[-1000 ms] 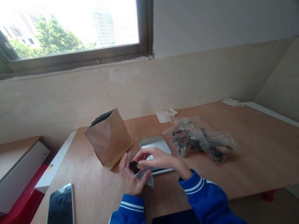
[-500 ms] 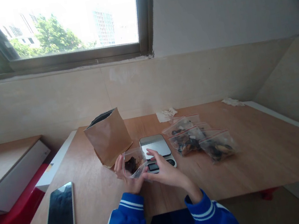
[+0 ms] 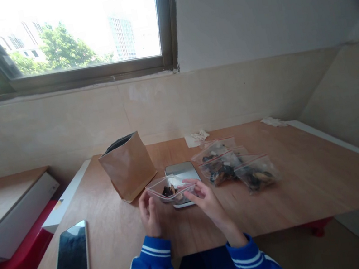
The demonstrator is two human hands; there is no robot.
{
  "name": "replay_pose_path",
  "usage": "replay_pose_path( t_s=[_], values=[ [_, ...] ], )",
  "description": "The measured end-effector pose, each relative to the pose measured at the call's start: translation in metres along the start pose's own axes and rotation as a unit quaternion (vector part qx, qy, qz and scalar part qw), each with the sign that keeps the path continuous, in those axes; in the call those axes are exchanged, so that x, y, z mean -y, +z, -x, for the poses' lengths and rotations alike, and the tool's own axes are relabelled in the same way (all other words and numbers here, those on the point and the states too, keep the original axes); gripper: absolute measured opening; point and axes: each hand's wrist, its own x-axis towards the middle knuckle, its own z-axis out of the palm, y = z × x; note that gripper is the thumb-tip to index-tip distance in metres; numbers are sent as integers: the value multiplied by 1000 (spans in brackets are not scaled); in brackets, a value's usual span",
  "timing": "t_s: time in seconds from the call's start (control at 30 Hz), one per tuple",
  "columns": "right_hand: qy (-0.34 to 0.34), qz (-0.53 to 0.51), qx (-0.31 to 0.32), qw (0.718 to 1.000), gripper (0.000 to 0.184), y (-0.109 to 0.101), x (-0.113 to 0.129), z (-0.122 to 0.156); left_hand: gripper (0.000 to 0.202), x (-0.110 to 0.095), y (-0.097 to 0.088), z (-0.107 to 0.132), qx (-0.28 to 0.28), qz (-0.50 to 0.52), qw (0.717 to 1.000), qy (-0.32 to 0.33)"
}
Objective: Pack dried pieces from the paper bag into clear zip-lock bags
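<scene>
A clear zip-lock bag (image 3: 161,187) with dark and tan dried pieces inside hangs between my two hands, its mouth spread open. My left hand (image 3: 149,213) is closed on the bag's left corner, fingers curled and thumb up. At the right end, my right hand (image 3: 206,199) pinches the bag's edge between thumb and fingers. Right beneath and behind the bag lies a small digital kitchen scale (image 3: 185,169) with a shiny plate. The bag hides its display and most of its front.
A brown kraft paper bag (image 3: 128,168) stands open at the left. Several filled zip-lock bags (image 3: 257,174) lie to the right of the scale. A phone (image 3: 71,258) with a cable rests at the table's left edge. Crumpled tissue (image 3: 197,138) is near the wall.
My hands have moved apart, stretching the bag's mouth wide. The bag has shifted right, over the scale's front. My right hand has gone from the bag's lower side to its right end.
</scene>
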Motion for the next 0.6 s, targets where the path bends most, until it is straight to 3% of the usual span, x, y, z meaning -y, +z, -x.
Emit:
replay_pose_path(
  t_s=[0.13, 0.37, 0.6],
  values=[
    [17, -31, 17, 999, 41, -6, 5, 12, 34, -14, 4, -1, 34, -6, 999, -33],
    [3, 114, -4, 993, 37, -27, 5, 27, 27, -30, -1, 1, 10, -90, 995, 39],
    [-2, 142, -69, 988, 35, -34, 5, 30, 28, -31, -6, 8, 45, -107, 990, 80]
  ],
)
